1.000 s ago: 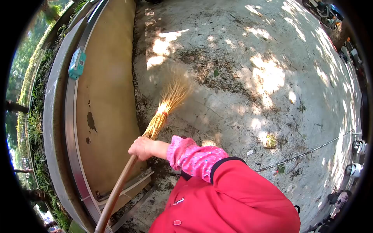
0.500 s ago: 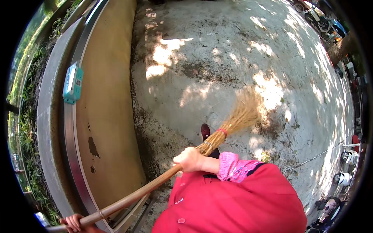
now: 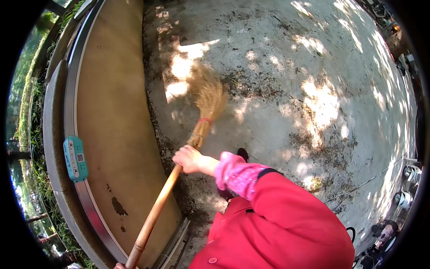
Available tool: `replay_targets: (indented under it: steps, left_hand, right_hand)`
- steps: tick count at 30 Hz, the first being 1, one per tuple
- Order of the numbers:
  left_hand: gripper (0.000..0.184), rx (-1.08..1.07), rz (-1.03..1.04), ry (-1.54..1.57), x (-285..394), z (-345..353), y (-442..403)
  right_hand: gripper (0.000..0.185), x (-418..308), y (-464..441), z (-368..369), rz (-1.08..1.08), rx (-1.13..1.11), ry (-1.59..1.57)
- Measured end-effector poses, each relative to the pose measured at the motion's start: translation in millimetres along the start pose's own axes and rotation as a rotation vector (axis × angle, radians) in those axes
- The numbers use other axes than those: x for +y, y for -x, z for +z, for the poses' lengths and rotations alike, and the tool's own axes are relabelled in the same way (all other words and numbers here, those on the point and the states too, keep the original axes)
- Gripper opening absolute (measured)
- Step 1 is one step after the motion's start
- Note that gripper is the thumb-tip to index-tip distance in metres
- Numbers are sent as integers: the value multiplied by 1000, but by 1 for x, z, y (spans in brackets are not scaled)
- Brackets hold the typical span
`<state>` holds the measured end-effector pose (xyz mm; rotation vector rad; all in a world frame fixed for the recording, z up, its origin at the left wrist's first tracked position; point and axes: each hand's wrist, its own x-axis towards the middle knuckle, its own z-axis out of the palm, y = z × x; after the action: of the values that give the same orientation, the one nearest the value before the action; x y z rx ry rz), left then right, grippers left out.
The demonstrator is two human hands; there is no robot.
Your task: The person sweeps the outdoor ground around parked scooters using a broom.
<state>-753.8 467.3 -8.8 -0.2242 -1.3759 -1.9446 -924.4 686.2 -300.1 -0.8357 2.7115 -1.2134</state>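
My right hand (image 3: 188, 158) is wrapped round the wooden handle of a straw broom (image 3: 207, 101), just below where the straw is bound. A red band circles the straw, and the bristles are blurred over the concrete near a sunlit patch. The handle slants down to the bottom left. There, at the frame's edge, a small part of my left hand (image 3: 120, 266) shows against the handle; most of it is out of view.
A tan wall (image 3: 121, 112) with a metal rail and a teal box (image 3: 75, 158) stands on the left, plants beyond it. Dirt and leaf litter (image 3: 255, 85) lie on the concrete floor (image 3: 268, 130). Dark shoes show below me. Parked vehicles line the right edge.
The broom head first swung right, then back left and farther forward. My right hand moved with it and kept its grip. My left hand came into view and is now mostly cut off.
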Motion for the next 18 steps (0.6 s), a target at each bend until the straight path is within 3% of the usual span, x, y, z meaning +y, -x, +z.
replay_targets:
  steps: [1, 2, 3, 4, 5, 7, 9, 11, 13, 16, 17, 18]
  left_hand:
    - [16, -22, -43, 133, -7, 2, -17]
    - [18, -63, -119, 236, -18, 7, -28]
    - [21, -112, -191, 347, -30, 4, -40]
    - [8, -187, -236, 354, -50, 2, -46]
    - [30, -260, -277, 364, -75, 1, -45]
    - [30, -263, -531, 271, -125, 30, -42]
    - [29, -241, -603, 366, -160, 44, -50]
    - [25, -90, -579, 455, -160, 29, -81]
    - [20, 2, -511, 446, -134, 2, -110]
    - [12, -5, -303, 275, -52, -16, -140]
    - [14, -206, -229, 309, -15, -43, -160]
    - [23, 110, -50, -24, 9, 47, -142]
  right_hand:
    - [15, -1, 31, -3, 46, 84, 32]
    - [15, -11, 58, -25, 185, -33, 43]
    - [17, -13, 90, -34, 240, 10, 94]
    - [17, -8, 120, -41, 284, 15, 126]
    - [17, 1, 147, -50, 407, -104, 100]
    - [14, 21, 196, -73, 554, -245, 100]
    - [14, 11, 203, -104, 555, -286, 106]
    - [13, -10, 200, -116, 559, -351, 52]
    - [14, -11, 161, -121, 278, -159, 114]
    - [18, -12, 84, -126, 47, 53, 64]
    - [19, -18, 54, -137, -35, 158, 42]
    - [22, -25, 25, -139, -67, 216, -3]
